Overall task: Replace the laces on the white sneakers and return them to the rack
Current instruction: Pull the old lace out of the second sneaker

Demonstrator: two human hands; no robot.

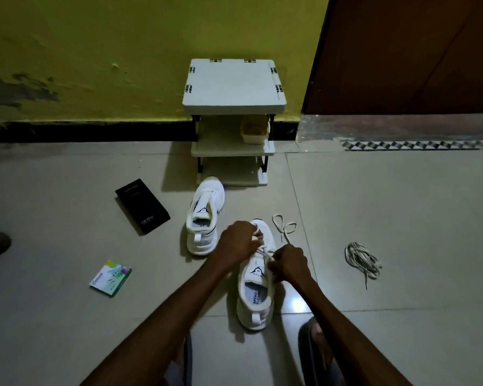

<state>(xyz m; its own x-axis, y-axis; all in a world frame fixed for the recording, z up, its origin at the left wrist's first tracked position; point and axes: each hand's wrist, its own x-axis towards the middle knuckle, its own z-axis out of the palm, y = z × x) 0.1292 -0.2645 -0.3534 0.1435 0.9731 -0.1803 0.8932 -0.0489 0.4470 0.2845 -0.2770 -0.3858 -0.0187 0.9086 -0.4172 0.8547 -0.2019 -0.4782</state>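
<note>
Pinching one lace [263, 251], two hands [236, 240] [290, 264], two sneakers [205, 215] [255, 293]

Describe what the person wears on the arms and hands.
The left arm and right arm are bare, with no sleeves in view. The left hand and right hand are ungloved; no watch, bracelet or ring shows in the dim light.
</note>
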